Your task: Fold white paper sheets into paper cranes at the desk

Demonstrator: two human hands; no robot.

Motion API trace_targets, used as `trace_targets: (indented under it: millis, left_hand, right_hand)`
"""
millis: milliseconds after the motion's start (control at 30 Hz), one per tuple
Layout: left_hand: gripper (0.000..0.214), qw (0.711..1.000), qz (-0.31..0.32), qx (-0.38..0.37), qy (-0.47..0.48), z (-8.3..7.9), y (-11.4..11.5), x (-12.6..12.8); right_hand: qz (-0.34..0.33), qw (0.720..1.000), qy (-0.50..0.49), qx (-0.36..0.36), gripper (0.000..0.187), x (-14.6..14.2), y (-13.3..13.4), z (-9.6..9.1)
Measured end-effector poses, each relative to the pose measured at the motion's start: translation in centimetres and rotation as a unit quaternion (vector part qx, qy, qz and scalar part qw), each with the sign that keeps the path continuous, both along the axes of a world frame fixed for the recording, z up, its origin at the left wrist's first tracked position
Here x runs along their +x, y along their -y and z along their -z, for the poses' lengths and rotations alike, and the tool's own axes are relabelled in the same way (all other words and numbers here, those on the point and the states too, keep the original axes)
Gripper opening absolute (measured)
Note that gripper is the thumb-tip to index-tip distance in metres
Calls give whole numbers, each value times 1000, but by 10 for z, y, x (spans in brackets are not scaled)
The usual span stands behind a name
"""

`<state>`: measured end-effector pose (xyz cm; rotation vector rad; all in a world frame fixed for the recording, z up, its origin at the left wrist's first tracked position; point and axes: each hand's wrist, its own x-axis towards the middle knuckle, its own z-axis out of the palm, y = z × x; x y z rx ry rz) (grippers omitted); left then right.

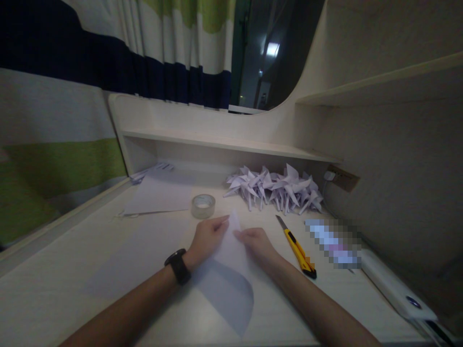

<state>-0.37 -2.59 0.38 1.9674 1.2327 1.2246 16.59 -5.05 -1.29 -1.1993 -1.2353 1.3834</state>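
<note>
Between my two hands is a white sheet of paper (231, 284), its far end drawn to a narrow tip and its near end curling up off the desk. My left hand (208, 239), with a black watch (178, 266) at the wrist, pinches the paper's left edge close to the tip. On the other edge, a little nearer to me, the fingers of my right hand (258, 245) are closed on the same sheet. A roll of clear tape (203, 206) stands just beyond my left hand. To the right of my right hand lies a yellow utility knife (297, 249), its blade out.
Many folded paper pinwheels (275, 188) are heaped at the back right. A stack of white paper (159, 190) lies at the back left, with another sheet (133, 260) nearer. At right are a blurred-out item (333, 243) and a white bar-shaped device (394, 284). A shelf (217, 143) overhangs the back.
</note>
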Motion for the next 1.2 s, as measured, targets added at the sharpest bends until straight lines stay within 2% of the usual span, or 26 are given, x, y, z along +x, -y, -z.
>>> trace_targets:
  millis: [433, 633, 1033, 1200]
  left_hand:
    - [31, 1000, -13, -7, 16, 1, -2, -1]
    - [31, 999, -45, -2, 16, 4, -5, -2]
    - [31, 999, -49, -3, 20, 3, -10, -6]
    - [30, 998, -52, -1, 16, 2, -12, -8]
  right_hand:
    - [12, 1000, 27, 10, 47, 3, 2, -6]
    - [-12, 999, 39, 0, 46, 3, 2, -5]
    - [-23, 998, 64, 6, 45, 5, -1, 2]
    - [-25, 996, 85, 8, 44, 5, 1, -4]
